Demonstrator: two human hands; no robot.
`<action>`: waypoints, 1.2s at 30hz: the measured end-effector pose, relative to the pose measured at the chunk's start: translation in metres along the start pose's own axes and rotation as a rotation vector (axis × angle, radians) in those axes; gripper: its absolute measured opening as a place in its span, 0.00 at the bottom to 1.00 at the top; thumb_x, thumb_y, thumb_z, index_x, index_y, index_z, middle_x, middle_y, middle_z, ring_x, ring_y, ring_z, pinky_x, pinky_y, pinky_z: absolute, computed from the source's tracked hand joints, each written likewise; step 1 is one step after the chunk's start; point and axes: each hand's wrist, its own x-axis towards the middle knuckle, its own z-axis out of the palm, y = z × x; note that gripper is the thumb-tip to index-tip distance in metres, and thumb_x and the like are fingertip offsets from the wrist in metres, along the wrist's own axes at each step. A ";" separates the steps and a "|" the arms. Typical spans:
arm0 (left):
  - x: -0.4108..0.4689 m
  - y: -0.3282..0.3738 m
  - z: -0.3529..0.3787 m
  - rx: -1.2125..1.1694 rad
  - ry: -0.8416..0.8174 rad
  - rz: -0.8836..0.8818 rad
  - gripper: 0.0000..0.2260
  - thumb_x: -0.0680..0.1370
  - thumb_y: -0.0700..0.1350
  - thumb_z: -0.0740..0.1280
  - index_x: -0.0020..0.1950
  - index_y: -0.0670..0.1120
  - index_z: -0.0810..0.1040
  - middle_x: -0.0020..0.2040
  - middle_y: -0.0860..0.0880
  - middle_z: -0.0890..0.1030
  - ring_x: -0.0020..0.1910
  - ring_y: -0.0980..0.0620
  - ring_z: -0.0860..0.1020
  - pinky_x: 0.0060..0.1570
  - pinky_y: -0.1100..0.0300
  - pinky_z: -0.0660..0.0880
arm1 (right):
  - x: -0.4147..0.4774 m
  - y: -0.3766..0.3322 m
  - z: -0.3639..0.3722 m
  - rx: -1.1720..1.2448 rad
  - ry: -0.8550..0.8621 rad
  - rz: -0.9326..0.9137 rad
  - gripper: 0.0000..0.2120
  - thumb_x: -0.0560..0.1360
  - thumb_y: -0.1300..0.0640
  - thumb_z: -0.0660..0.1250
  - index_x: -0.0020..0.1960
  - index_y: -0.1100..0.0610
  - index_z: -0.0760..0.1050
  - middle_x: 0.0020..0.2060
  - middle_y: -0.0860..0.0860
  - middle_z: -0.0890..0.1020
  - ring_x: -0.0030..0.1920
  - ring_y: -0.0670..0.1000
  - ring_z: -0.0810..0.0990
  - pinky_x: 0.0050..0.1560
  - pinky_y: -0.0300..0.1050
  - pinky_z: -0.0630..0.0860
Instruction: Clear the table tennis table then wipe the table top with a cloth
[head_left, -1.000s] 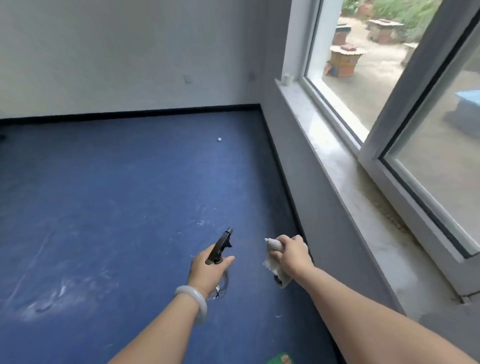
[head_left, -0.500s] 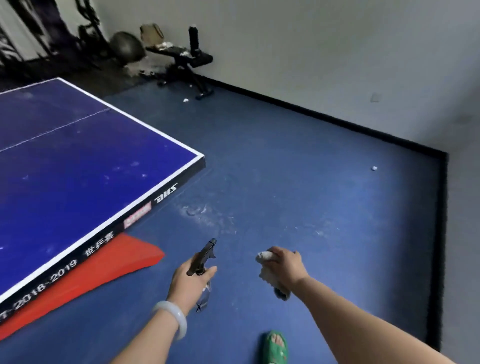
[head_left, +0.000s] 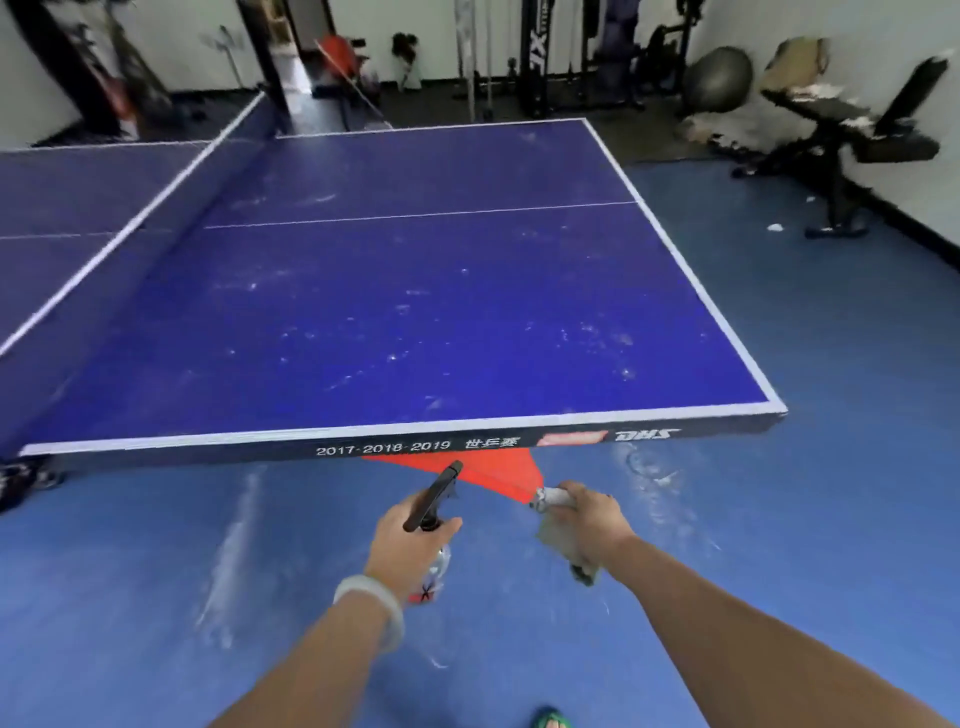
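Just short of the near edge of the dusty blue table tennis table (head_left: 415, 312), the left hand (head_left: 410, 543) grips a black-triggered clear spray bottle (head_left: 434, 496); the right hand (head_left: 592, 519) clutches a crumpled grey cloth (head_left: 558, 543). Bunched so, the cloth may smear dust rather than lift it.

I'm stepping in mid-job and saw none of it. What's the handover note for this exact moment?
Left grip holds the spray bottle; right grip holds the cloth. Both are just short of the near edge of the table tennis table.
Done: no loose items show on its top.
Left: spray and wipe; white smudges dot the near half.
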 end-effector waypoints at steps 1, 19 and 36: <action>0.003 0.000 -0.007 -0.020 0.053 -0.006 0.11 0.76 0.37 0.67 0.52 0.53 0.81 0.28 0.42 0.66 0.23 0.47 0.63 0.25 0.59 0.64 | 0.014 -0.012 0.007 0.011 -0.014 -0.003 0.06 0.77 0.55 0.62 0.48 0.51 0.78 0.45 0.57 0.82 0.41 0.55 0.76 0.50 0.53 0.76; 0.051 -0.041 -0.239 -0.124 0.570 0.003 0.18 0.76 0.39 0.69 0.55 0.63 0.79 0.39 0.49 0.77 0.29 0.52 0.70 0.39 0.57 0.73 | 0.100 -0.247 0.253 -0.454 -0.405 -0.493 0.08 0.79 0.57 0.62 0.54 0.54 0.80 0.56 0.56 0.75 0.60 0.60 0.72 0.62 0.51 0.72; 0.091 -0.080 -0.459 -0.280 0.859 -0.097 0.21 0.76 0.36 0.70 0.62 0.60 0.78 0.51 0.43 0.82 0.37 0.51 0.73 0.45 0.50 0.75 | 0.144 -0.407 0.500 -0.474 -0.694 -0.471 0.07 0.73 0.56 0.72 0.45 0.59 0.77 0.38 0.50 0.79 0.38 0.48 0.75 0.38 0.42 0.70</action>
